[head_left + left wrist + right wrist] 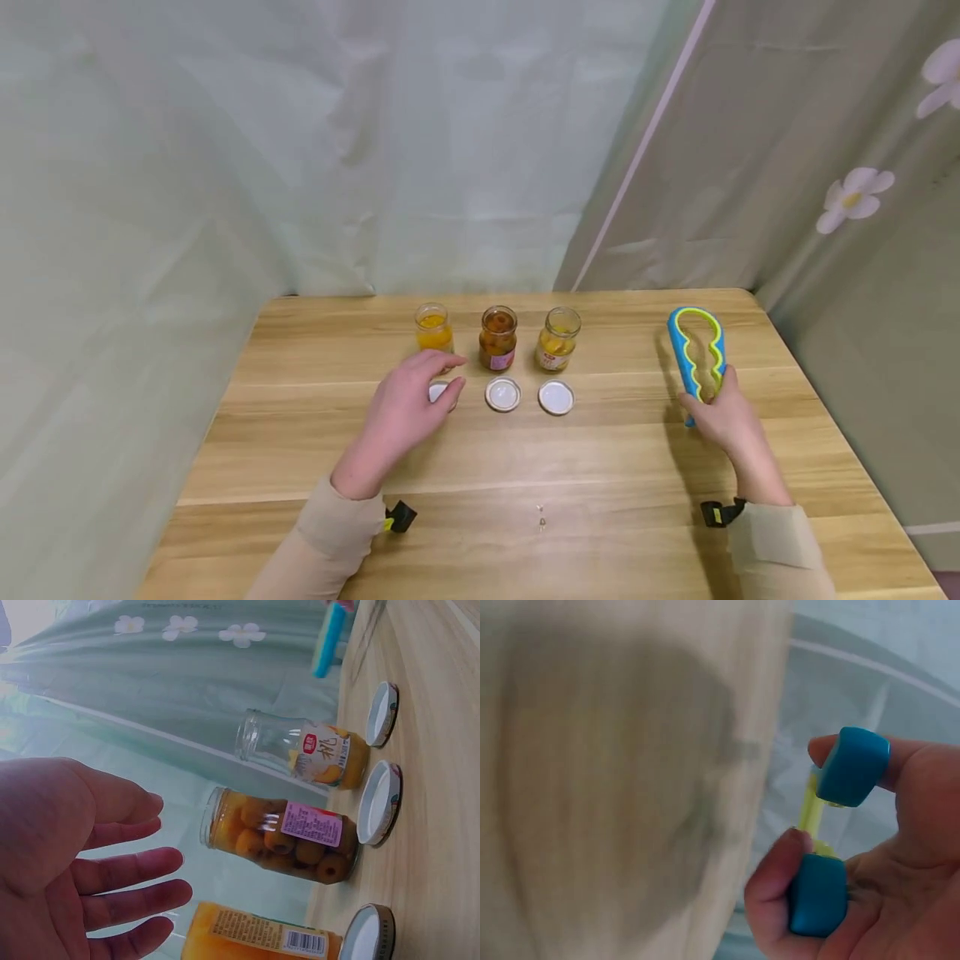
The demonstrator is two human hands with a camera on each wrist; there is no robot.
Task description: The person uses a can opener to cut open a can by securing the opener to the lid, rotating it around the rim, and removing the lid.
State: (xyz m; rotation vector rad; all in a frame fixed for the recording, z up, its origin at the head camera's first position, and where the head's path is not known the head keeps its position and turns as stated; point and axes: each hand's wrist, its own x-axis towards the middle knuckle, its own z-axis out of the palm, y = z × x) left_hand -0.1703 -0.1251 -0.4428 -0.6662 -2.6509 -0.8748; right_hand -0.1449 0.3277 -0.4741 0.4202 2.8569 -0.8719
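Note:
My left hand (405, 404) hovers beside the left glass jar (433, 321), which holds orange contents, and partly hides a lid (438, 389) lying in front of it. Its fingers (135, 892) are spread a little and hold nothing. In my right hand (733, 421), at the right side of the table, is a blue and lime-green jar opener (681, 350); thumb and fingers grip its two handle ends in the right wrist view. A jar of dark round fruit (498, 342) and a jar of yellow peach pieces (557, 342) stand uncapped alongside.
Two more lids lie with their white insides up: the middle lid (503, 394) and the right lid (557, 397). A tiny shiny spot (542, 523) shows on the wooden table (600, 483). Grey-green curtains (465, 167) hang behind the table's back edge.

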